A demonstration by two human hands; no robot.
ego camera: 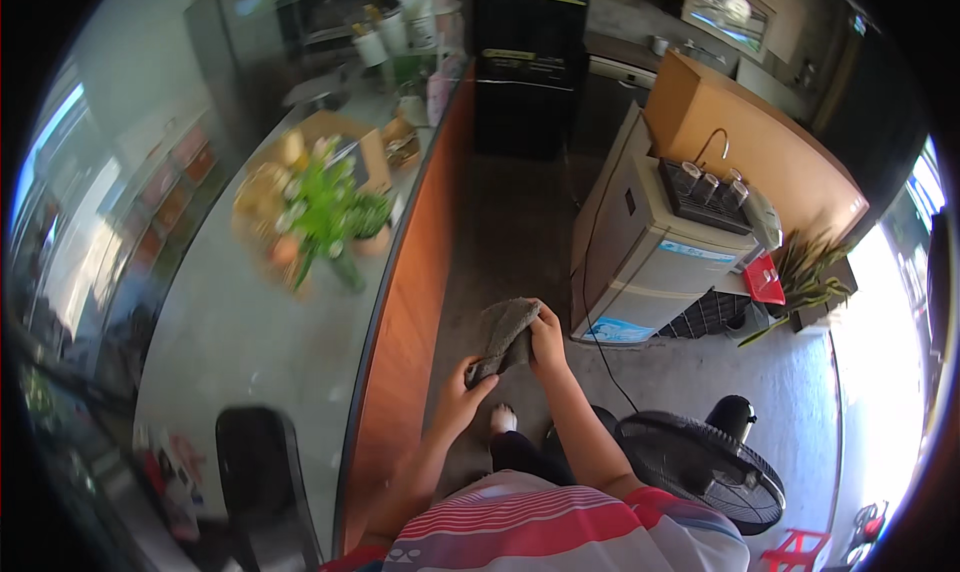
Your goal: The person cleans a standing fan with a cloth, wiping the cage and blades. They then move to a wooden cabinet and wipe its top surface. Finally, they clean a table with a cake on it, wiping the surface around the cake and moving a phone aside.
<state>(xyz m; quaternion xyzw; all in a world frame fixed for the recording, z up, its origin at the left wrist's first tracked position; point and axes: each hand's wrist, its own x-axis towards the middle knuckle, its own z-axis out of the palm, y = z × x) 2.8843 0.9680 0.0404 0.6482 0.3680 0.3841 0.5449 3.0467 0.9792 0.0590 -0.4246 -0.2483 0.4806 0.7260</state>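
Observation:
A grey-brown cloth (507, 335) hangs bunched between my two hands, in front of my body and above the dark floor. My left hand (466, 395) pinches its lower end with the thumb on top. Higher up and to the right, my right hand (547, 339) grips the cloth's far edge. Part of the cloth is folded over, so its full shape is hidden. Both forearms reach forward from a striped shirt (517, 523). Below my hands, one foot (503, 419) shows on the floor.
Left runs a grey-topped counter (247, 347) with a wooden side, bearing a flower bouquet (322, 189) and a black chair-like object (259, 459). Right stand a cabinet-like unit (637, 234) with upturned glasses (709, 188), a trailing cord (596, 339) and a black fan (701, 467). Ahead is a black refrigerator (525, 114).

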